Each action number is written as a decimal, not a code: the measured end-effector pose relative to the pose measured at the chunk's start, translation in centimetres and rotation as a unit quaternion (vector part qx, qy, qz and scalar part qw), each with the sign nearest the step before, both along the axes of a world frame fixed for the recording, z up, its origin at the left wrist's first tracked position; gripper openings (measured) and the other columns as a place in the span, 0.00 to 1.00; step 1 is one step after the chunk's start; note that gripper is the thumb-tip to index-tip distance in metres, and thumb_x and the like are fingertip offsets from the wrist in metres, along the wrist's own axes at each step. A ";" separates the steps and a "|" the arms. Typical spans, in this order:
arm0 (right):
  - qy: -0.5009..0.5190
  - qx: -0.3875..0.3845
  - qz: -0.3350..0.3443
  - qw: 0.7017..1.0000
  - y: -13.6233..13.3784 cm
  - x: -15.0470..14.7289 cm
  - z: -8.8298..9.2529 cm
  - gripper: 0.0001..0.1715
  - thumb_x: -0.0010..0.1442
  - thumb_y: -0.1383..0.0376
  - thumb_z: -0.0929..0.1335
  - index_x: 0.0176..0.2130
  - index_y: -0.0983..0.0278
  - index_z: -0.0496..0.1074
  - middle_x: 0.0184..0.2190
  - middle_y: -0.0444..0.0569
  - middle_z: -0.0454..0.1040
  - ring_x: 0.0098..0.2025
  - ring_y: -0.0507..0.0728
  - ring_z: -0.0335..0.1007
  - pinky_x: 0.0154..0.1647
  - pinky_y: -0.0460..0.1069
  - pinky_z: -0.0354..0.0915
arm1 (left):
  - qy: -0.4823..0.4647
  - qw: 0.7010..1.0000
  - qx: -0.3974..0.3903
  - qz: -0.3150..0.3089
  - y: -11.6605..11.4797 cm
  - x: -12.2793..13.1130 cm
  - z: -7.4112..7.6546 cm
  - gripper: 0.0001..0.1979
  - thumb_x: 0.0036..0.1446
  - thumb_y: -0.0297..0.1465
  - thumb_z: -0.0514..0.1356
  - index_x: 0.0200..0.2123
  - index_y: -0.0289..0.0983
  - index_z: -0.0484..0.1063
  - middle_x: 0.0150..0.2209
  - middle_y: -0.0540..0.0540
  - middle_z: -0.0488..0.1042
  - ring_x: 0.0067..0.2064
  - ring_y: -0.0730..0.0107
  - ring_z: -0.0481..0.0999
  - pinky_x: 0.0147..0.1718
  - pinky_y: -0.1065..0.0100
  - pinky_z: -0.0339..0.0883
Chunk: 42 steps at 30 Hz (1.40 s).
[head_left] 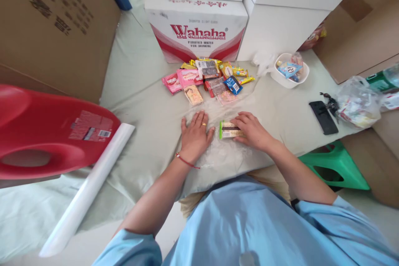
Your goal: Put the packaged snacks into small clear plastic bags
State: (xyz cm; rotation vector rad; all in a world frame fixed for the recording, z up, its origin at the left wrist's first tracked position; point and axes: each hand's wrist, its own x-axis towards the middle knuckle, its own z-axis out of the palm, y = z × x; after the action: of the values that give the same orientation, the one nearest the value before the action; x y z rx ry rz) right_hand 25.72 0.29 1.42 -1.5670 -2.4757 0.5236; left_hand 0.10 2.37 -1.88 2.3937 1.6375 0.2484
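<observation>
Head camera looks down at a desk with a pale green cloth on it. A sheet of clear plastic wrap lies on the cloth in front of the person. The left hand is spread wide and flat on the wrap, holding nothing. Just beside it, a snack packet with a green end lies on the wrap. The right hand rests on the right end of that packet, fingers a little bent, pressing down and not gripping.

Behind the hands is a pile of snacks, near but not touching them. Behind the pile stands a Wahaha water box. To the right of the pile sits a white bowl with more packets in it. A black phone lies further right, next to a crinkly plastic bag. A green stool stands low on the right. On the left, a red plastic stool lies tipped over, with a roll of plastic wrap just beside it. A big cardboard box stands behind the red one.
</observation>
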 end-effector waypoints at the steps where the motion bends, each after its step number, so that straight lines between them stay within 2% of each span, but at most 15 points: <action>1: -0.016 -0.001 0.004 1.000 0.0 -0.3 -0.1 0.36 0.60 0.62 0.76 0.65 0.60 0.70 0.62 0.62 0.72 0.67 0.74 0.59 0.67 0.68 0.60 | 0.000 1.000 0.004 0.004 0.0 0.0 -0.1 0.32 0.74 0.43 0.45 0.74 0.36 0.60 0.76 0.36 0.57 0.77 0.52 0.57 0.75 0.34 0.37; 5: -0.041 0.004 -0.025 0.999 -0.7 0.2 -0.7 0.37 0.61 0.61 0.75 0.66 0.61 0.69 0.62 0.63 0.72 0.64 0.74 0.62 0.64 0.68 0.62 | -0.002 1.000 0.013 0.025 -0.5 -0.1 -0.4 0.34 0.75 0.45 0.44 0.76 0.35 0.54 0.77 0.34 0.55 0.77 0.51 0.56 0.74 0.29 0.32; 8: -0.036 -0.007 -0.048 0.998 -1.5 1.6 -1.0 0.34 0.62 0.60 0.74 0.65 0.61 0.69 0.59 0.62 0.73 0.62 0.72 0.64 0.62 0.66 0.64 | 0.000 1.000 0.012 0.021 -1.4 -0.1 -0.5 0.34 0.75 0.45 0.44 0.76 0.34 0.54 0.77 0.34 0.53 0.78 0.51 0.54 0.74 0.29 0.31; 14: -0.044 -0.029 -0.032 0.998 -2.9 4.2 -0.8 0.32 0.61 0.59 0.74 0.61 0.64 0.71 0.56 0.61 0.74 0.59 0.70 0.67 0.62 0.63 0.63 | 0.021 1.000 0.010 0.005 -2.9 -0.4 -0.6 0.34 0.74 0.47 0.47 0.76 0.38 0.55 0.79 0.37 0.49 0.79 0.49 0.49 0.73 0.27 0.32; 17: -0.036 -0.033 -0.027 0.998 -2.8 6.0 0.5 0.31 0.60 0.58 0.73 0.60 0.65 0.72 0.53 0.61 0.76 0.55 0.70 0.70 0.60 0.63 0.64 | 0.032 0.999 0.004 -0.005 -3.0 -0.6 -0.6 0.35 0.74 0.49 0.47 0.76 0.39 0.55 0.79 0.36 0.48 0.79 0.48 0.50 0.72 0.25 0.32; 20: -0.001 -0.010 -0.028 1.000 -1.6 7.2 2.6 0.32 0.60 0.57 0.73 0.60 0.64 0.72 0.51 0.60 0.77 0.53 0.70 0.71 0.58 0.62 0.66 | 0.040 0.999 0.006 -0.010 -2.9 -0.6 -0.6 0.37 0.73 0.51 0.47 0.77 0.39 0.54 0.79 0.36 0.47 0.79 0.47 0.49 0.72 0.24 0.34; 24: 0.007 0.030 0.020 0.999 1.5 5.6 4.6 0.31 0.60 0.58 0.72 0.60 0.65 0.73 0.52 0.60 0.76 0.55 0.69 0.69 0.59 0.61 0.64 | 0.042 0.999 0.006 -0.008 -2.8 -0.6 -0.7 0.36 0.74 0.50 0.45 0.77 0.39 0.53 0.78 0.34 0.48 0.79 0.48 0.50 0.71 0.24 0.36; 27: -0.012 0.027 0.092 0.995 4.0 2.8 3.8 0.32 0.59 0.61 0.73 0.61 0.66 0.73 0.55 0.62 0.74 0.58 0.70 0.67 0.61 0.62 0.63 | 0.039 0.999 0.004 -0.003 -2.8 -0.7 -0.8 0.34 0.76 0.46 0.42 0.77 0.37 0.53 0.78 0.35 0.50 0.79 0.50 0.51 0.71 0.25 0.38; 30: -0.022 0.005 0.149 0.989 5.5 0.6 1.2 0.34 0.58 0.63 0.73 0.62 0.67 0.72 0.56 0.63 0.74 0.59 0.70 0.67 0.62 0.62 0.62 | 0.036 0.999 0.003 0.004 -2.7 -0.6 -0.9 0.33 0.76 0.44 0.39 0.77 0.35 0.52 0.78 0.35 0.51 0.79 0.52 0.52 0.72 0.25 0.39; 34: -0.004 -0.009 0.151 0.989 5.6 0.0 -1.3 0.36 0.58 0.65 0.72 0.65 0.66 0.71 0.58 0.62 0.73 0.59 0.69 0.67 0.63 0.62 0.62 | 0.041 0.999 0.007 0.011 -2.7 -0.5 -1.0 0.34 0.76 0.45 0.40 0.77 0.34 0.52 0.78 0.34 0.51 0.79 0.52 0.52 0.72 0.26 0.38; 36: 0.002 -0.011 0.140 0.990 5.3 0.2 -1.4 0.36 0.59 0.64 0.72 0.65 0.67 0.71 0.57 0.62 0.73 0.59 0.69 0.67 0.62 0.61 0.61 | 0.046 0.999 0.008 0.011 -2.7 -0.4 -1.1 0.35 0.76 0.45 0.41 0.77 0.33 0.51 0.78 0.33 0.51 0.79 0.51 0.52 0.73 0.27 0.38; 42: -0.038 -0.015 0.108 0.993 4.1 0.1 -0.3 0.35 0.60 0.60 0.73 0.64 0.69 0.71 0.55 0.64 0.74 0.58 0.70 0.65 0.62 0.61 0.60 | 0.054 0.998 0.014 0.013 -2.8 -0.3 -1.1 0.34 0.75 0.44 0.42 0.77 0.33 0.52 0.78 0.33 0.51 0.79 0.52 0.52 0.73 0.27 0.37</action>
State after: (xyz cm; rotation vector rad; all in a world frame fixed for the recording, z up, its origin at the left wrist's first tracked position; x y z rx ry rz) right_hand 25.79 4.38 1.16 -1.3619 -2.7251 0.5445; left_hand -0.25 -0.43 -3.00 2.4473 1.7229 0.1487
